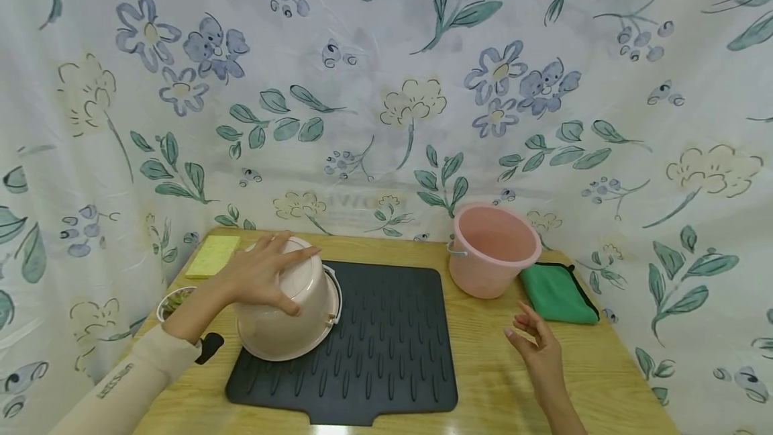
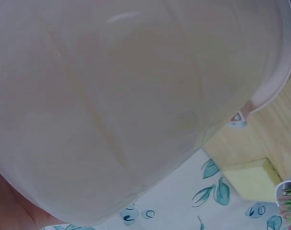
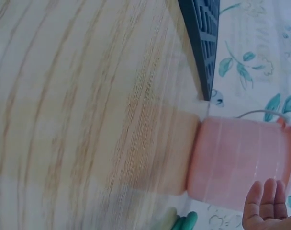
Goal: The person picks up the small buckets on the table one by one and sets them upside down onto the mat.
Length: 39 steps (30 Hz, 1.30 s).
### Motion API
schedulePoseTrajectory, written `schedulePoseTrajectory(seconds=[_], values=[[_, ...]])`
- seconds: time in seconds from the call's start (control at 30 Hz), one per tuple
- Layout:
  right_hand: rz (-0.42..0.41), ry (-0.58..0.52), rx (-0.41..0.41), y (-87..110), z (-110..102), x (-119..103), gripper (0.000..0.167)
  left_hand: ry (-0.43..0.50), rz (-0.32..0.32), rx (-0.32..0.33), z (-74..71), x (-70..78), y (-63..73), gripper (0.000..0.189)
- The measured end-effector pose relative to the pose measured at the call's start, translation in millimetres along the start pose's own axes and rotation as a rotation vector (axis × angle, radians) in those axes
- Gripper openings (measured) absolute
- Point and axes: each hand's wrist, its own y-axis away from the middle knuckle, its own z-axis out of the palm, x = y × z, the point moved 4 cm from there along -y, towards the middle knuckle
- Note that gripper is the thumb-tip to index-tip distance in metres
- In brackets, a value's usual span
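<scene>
A cream bucket (image 1: pixel 284 334) is tipped over at the left part of the black mat (image 1: pixel 392 334), its base up and its rim turned down toward the mat. My left hand (image 1: pixel 256 274) grips it by the base, fingers spread across the bottom and thumb along the side. The bucket's wall (image 2: pixel 126 96) fills most of the left wrist view. A white handle hangs at the rim's right side. My right hand (image 1: pixel 540 348) is held over the wood with loosely bent fingers and nothing in it, nearest to an upright pink bucket (image 1: pixel 486 274).
Beside the pink bucket lies a folded green cloth (image 1: pixel 558 294) with dark edging. At the back left is a yellow sponge-like block (image 1: pixel 213 257), with a small potted plant (image 1: pixel 175 301) in front of it. A floral curtain (image 1: pixel 386 119) hangs behind the wooden table (image 1: pixel 489 381).
</scene>
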Motion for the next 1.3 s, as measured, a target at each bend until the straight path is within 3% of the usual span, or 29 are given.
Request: schedulePoseTrajectory(seconds=[0.23,0.6,0.9,1.07,1.3], values=[[0.008,-0.011,0.006,0.0,0.3,2.3,0.054,0.015,0.0,-0.03,1.6,-1.7,-6.6,0.109],[0.023,-0.021,0.0,-1.1,-1.4,5.9,0.055,0.086,0.004,-0.132,4.8,-2.5,-19.1,0.108],[-0.033,-0.031,-0.007,-8.3,-5.9,1.9,0.055,0.106,-0.013,-0.178,7.2,-9.8,-23.5,0.11],[-0.04,-0.054,-0.014,-13.0,-9.6,-1.9,0.055,0.105,-0.01,-0.163,8.0,-9.3,-24.2,0.11],[0.002,-0.019,-0.049,-22.2,-13.6,-7.6,0.058,0.165,0.002,-0.061,15.5,-12.0,-17.3,0.107]])
